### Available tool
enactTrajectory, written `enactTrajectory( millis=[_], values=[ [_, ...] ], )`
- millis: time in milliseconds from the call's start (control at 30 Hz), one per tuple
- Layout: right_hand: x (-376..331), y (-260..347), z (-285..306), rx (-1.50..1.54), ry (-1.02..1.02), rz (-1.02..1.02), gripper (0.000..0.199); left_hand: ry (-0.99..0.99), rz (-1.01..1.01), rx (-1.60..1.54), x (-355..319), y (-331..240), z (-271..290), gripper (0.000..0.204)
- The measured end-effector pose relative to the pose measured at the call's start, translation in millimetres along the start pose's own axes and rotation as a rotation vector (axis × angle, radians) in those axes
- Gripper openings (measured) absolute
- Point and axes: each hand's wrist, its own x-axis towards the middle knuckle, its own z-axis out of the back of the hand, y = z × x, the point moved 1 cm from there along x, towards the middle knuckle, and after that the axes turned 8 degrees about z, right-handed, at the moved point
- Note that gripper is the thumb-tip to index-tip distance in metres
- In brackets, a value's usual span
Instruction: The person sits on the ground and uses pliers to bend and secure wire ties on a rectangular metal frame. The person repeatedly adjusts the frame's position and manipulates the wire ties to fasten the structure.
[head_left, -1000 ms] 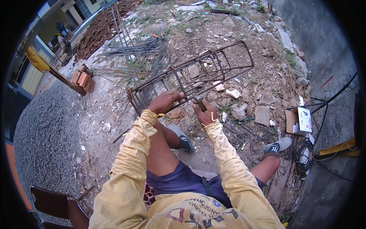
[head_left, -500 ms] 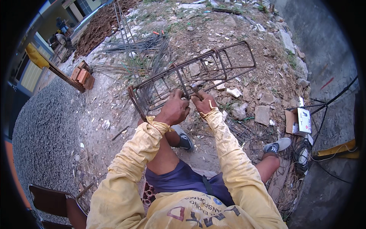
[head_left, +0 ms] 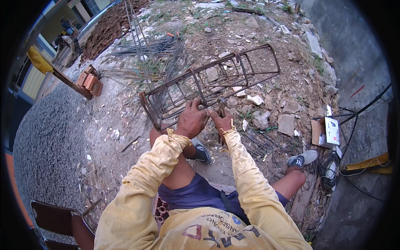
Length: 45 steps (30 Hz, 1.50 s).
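Observation:
A long rebar cage (head_left: 239,66) of rusty brown bars and rectangular stirrups lies slanted in front of me, its near end beside my left knee. My left hand (head_left: 192,120) is closed at its near lower bar, fingers around the foot of a middle stirrup (head_left: 197,85). Close by on the right, my right hand (head_left: 221,123) grips a pair of pincers (head_left: 222,102); the jaws stick up past the fingers and the handles hang below the palm. The two thumbs nearly meet. Any tie wire between the fingertips is too small to make out.
Thin steel rods (head_left: 146,50) lie beyond the cage. At left are a gravel heap (head_left: 50,154), stacked red bricks (head_left: 90,81) and a dark chair (head_left: 56,218). A cardboard box (head_left: 326,131) and coiled cable (head_left: 330,171) sit near the right wall. Two people work far left.
My right hand has turned and dropped slightly, bringing the pincers away from the stirrup so their jaws and handles show. My left hand has shifted slightly to the right along the bar.

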Motion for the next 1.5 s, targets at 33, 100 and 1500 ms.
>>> enactTrajectory(
  millis=[33, 100, 1500],
  values=[
    [-2.3, 4.5, -2.4, 0.073, -0.014, -0.087, 0.033, -0.007, 0.000, -0.009, -1.3, 1.8, 1.3, 0.024],
    [-2.9, 6.3, -2.4, 0.151, -0.055, -0.152, 0.030, -0.020, -0.011, -0.049, -1.6, 3.0, 4.2, 0.023],
    [10.1, 7.1, 34.7, 0.034, 0.059, 0.100, 0.029, 0.228, 0.369, -0.530, 33.2, 18.6, 9.5, 0.049]
  ],
)
